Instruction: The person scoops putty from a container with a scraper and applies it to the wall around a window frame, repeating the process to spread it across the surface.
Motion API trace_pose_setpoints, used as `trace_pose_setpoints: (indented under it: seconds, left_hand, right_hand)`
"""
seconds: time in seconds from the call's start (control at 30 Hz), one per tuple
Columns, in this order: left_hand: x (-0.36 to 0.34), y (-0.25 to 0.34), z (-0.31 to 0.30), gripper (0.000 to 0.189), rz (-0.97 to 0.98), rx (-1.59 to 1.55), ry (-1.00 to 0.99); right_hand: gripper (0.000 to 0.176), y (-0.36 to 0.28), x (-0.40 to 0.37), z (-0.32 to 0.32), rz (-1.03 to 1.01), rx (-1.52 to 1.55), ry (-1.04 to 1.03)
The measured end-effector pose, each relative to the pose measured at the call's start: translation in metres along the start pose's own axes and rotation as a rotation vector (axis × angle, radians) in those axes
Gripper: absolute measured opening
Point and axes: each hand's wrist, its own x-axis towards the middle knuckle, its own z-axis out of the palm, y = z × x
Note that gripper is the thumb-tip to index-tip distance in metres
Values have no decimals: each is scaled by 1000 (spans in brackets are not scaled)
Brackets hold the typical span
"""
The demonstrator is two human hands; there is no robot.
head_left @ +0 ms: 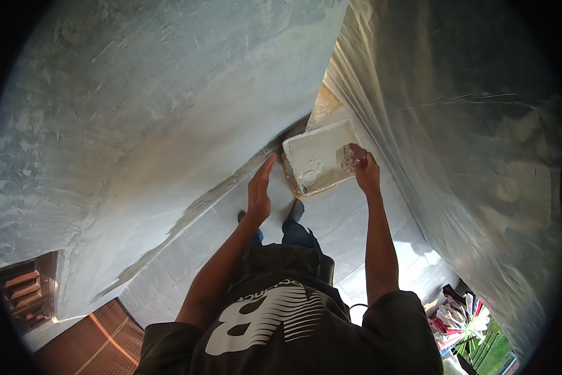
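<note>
A rectangular tray (pixel 318 153) with a pale, wet-looking coating inside stands ahead of my feet, beside the plastered wall (pixel 137 119). My right hand (pixel 367 172) is raised over the tray's right side. Its fingers are closed round a roundish, pale-speckled tool (pixel 350 158), perhaps a brush or roller; the exact kind cannot be made out. My left hand (pixel 260 192) is held up left of the tray, near the wall, with its fingers extended and nothing in it.
Translucent plastic sheeting (pixel 418 125) hangs along the right side. Grey tiles (pixel 331 219) cover the floor. A slatted wooden opening (pixel 28 290) is at the lower left, and a pile of colourful items (pixel 462 322) lies at the lower right.
</note>
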Motion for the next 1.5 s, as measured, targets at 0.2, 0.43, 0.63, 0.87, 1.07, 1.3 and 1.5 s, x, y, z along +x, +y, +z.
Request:
trace_pose_setpoints:
  seconds: [0.2, 0.43, 0.63, 0.87, 1.07, 1.3, 1.5]
  left_hand:
    - [-2, 10, -12, 58, 45, -1, -5]
    - [2, 15, -11, 57, 79, -5, -15]
    - [7, 16, -7, 56, 107, -10, -28]
    - [14, 19, -3, 55, 120, -13, -31]
    - [19, 20, 5, 55, 132, -13, -40]
    - [22, 22, 6, 56, 133, -12, -44]
    - [23, 22, 7, 56, 130, -24, -41]
  right_hand:
    - [24, -25, 2, -13, -129, -188, -8]
    - [20, -54, 0, -16, -133, -362, 21]
    - [19, -49, 0, -15, -168, -299, 96]
    - [18, -45, 4, -11, -224, -243, 173]
    - [18, -41, 10, -17, -282, -263, 227]
    - [21, -57, 6, -19, -357, -310, 319]
    - [22, -72, 1, -24, -379, -267, 337]
